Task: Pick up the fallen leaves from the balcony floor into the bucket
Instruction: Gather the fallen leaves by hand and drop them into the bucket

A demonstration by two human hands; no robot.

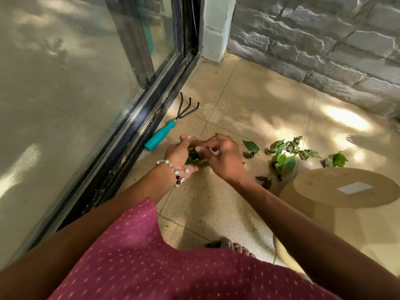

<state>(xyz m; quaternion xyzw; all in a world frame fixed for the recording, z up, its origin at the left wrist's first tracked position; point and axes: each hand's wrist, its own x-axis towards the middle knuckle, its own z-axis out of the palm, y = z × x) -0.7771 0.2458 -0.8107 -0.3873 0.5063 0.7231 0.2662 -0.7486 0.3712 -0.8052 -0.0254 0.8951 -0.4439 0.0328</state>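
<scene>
- Pink spotted cloth [173,267] filled the bottom of the view, with a bare foot [232,247] showing past its hem on the tiled balcony floor [249,100].
- Both arms reached forward; the left hand [180,153], a beaded bracelet [175,171] at its wrist, cupped a small bunch of green leaves [192,158], its grip curled round them.
- Right hand [220,156] met the left over the bunch, fingers bent and seemingly pressing leaves into the left palm; whether its own grip pinched a leaf could not be told.
- More fallen leaves [285,154] lay scattered on the floor just to the right, near the pale bucket [344,187] beside the right forearm.
- Small hand rake [171,126] with a teal handle lay untouched by the glass door track [138,126].
- Judged from the scene, the step would go best by packing the bunch firmly in the left hand so nothing slips, then carrying it right over the bucket's mouth before letting go.
- Loose, curled leaves could easily drop on the way; keeping the right hand beneath would help.
</scene>
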